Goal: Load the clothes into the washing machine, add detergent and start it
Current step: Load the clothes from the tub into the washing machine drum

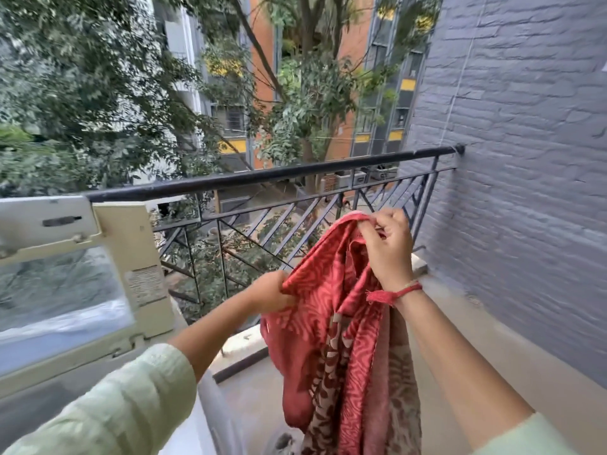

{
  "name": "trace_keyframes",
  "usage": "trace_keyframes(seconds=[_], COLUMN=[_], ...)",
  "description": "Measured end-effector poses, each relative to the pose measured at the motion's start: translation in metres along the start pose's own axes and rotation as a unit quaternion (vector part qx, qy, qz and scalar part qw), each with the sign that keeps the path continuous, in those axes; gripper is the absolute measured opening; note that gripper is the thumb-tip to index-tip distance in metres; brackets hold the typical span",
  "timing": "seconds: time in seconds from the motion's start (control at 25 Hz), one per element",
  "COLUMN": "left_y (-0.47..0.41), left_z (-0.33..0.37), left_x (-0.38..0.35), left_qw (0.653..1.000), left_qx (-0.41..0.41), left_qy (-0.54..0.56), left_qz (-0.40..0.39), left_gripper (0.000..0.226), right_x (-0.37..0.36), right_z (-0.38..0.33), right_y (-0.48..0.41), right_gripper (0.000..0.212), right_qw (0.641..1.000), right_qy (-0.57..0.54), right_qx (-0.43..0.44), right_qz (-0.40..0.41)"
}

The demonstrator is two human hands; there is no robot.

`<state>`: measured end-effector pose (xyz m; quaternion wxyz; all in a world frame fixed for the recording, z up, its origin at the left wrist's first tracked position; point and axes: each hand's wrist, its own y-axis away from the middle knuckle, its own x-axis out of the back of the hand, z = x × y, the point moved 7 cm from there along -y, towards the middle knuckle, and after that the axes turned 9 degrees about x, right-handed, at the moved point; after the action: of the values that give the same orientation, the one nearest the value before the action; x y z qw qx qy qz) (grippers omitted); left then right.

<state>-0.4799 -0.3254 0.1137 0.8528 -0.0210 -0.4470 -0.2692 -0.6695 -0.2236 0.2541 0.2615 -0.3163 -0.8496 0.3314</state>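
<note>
A red patterned cloth (331, 323) with a beige patterned part hangs in the air in front of me, to the right of the washing machine. My right hand (387, 244) pinches its top edge high up. My left hand (269, 292) grips its left edge lower down. The washing machine's cream lid (108, 244) stands raised at the left, with a clear window in it. A strip of the machine's white body (213, 408) shows at the bottom, below my left forearm. The tub opening is out of sight.
A black metal balcony railing (279, 177) runs across the middle, with trees and buildings beyond. A grey brick wall (525, 159) closes the right side, with a beige ledge (492, 323) at its base. The balcony floor (249, 395) lies below the cloth.
</note>
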Motion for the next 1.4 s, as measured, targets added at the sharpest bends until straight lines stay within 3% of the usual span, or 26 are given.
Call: trace_keyframes(seconds=[0.08,0.16,0.24,0.28,0.32,0.4,0.52,0.56,0.68,0.72,0.8,0.84,0.92,1.0,1.04,1.12,1.16,1.2,1.28,1.32,1.4], left_y=[0.007,0.006,0.011,0.019,0.03,0.049,0.061,0.059,0.053,0.045,0.037,0.034,0.027,0.016,0.011,0.002,-0.001,-0.004,-0.008,-0.009,-0.014], left_z=[-0.029,-0.035,-0.002,0.033,0.074,0.136,0.174,0.174,0.16,0.144,0.105,0.086,0.062,0.057,0.059,0.066,0.073,0.08,0.093,0.097,0.092], left_x=[-0.027,0.001,0.057,0.081,0.092,0.093,0.083,0.082,0.09,0.09,0.072,0.049,-0.007,-0.039,-0.044,-0.043,-0.042,-0.042,-0.041,-0.038,-0.023], left_qw=[0.974,0.938,0.943,0.953,0.955,0.935,0.906,0.906,0.926,0.942,0.973,0.967,0.944,0.932,0.922,0.895,0.885,0.885,0.897,0.899,0.902], left_qx=[0.037,0.031,-0.012,-0.071,-0.137,-0.221,-0.261,-0.261,-0.238,-0.214,-0.147,-0.121,-0.087,-0.075,-0.074,-0.081,-0.087,-0.093,-0.121,-0.127,-0.119], left_qy=[0.224,0.334,0.244,0.149,0.038,-0.133,-0.235,-0.239,-0.163,-0.106,0.096,0.207,0.317,0.355,0.378,0.438,0.457,0.457,0.425,0.419,0.408], left_qz=[-0.022,0.089,0.227,0.256,0.259,0.242,0.237,0.233,0.243,0.238,0.147,0.085,0.016,0.027,0.033,0.026,0.012,-0.003,0.0,0.023,0.08], left_gripper=[0.01,0.022,0.02,0.016,0.016,0.028,0.042,0.043,0.038,0.042,0.061,0.066,0.048,0.018,0.016,0.042,0.061,0.07,0.04,0.019,0.01], right_x=[0.019,0.031,0.021,0.01,0.0,-0.015,-0.031,-0.033,-0.026,-0.021,-0.008,0.001,0.01,0.012,0.01,0.002,-0.002,-0.006,-0.007,-0.001,0.023], right_z=[0.005,0.02,0.029,0.028,0.026,0.018,0.005,0.005,0.003,0.005,0.014,0.019,0.026,0.035,0.041,0.052,0.056,0.056,0.057,0.061,0.078], right_y=[-0.005,-0.005,0.006,0.013,0.019,0.02,0.017,0.017,0.021,0.021,0.018,0.016,0.014,0.016,0.02,0.027,0.029,0.029,0.021,0.016,0.005], right_gripper=[0.017,0.024,0.021,0.035,0.059,0.094,0.111,0.1,0.028,0.019,0.019,0.025,0.031,0.031,0.028,0.014,0.016,0.03,0.04,0.029,0.007], right_qw=[0.996,0.996,0.987,0.979,0.975,0.981,0.98,0.979,0.979,0.982,0.992,0.996,0.988,0.955,0.928,0.87,0.853,0.846,0.835,0.836,0.867], right_qy=[-0.06,-0.08,-0.111,-0.108,-0.087,-0.031,-0.015,-0.002,0.103,0.123,0.116,0.083,-0.027,-0.16,-0.222,-0.328,-0.358,-0.379,-0.423,-0.427,-0.351], right_qx=[-0.026,-0.043,-0.081,-0.091,-0.084,-0.052,0.002,0.011,0.056,0.055,0.005,-0.04,-0.13,-0.206,-0.252,-0.329,-0.353,-0.361,-0.348,-0.339,-0.334], right_qz=[0.055,0.026,-0.084,-0.145,-0.186,-0.186,-0.197,-0.206,-0.164,-0.134,-0.051,-0.002,0.082,0.139,0.162,0.163,0.139,0.102,0.053,0.058,0.115])
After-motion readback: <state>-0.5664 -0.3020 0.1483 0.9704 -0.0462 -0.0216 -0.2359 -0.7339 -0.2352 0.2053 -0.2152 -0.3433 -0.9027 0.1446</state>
